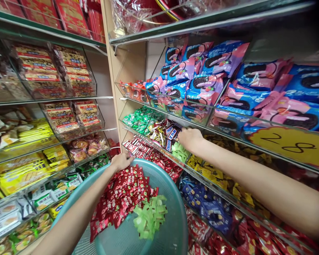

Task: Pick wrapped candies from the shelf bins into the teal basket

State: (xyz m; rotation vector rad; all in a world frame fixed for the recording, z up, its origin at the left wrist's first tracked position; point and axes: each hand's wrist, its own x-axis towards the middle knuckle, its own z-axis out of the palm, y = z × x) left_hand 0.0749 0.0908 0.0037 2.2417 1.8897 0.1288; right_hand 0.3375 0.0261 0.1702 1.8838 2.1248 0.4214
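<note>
At the shelf [191,170], the right hand [190,139] partly hides green packets [178,153].

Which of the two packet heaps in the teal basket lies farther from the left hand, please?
The pale green heap, the smaller one; the red heap reaches up close to the left hand, which holds the basket's rim.

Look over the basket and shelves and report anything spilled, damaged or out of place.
Nothing clearly stands out: the red packets and pale green sweets lie inside the teal basket, and the blue-and-pink packets look intact.
</note>
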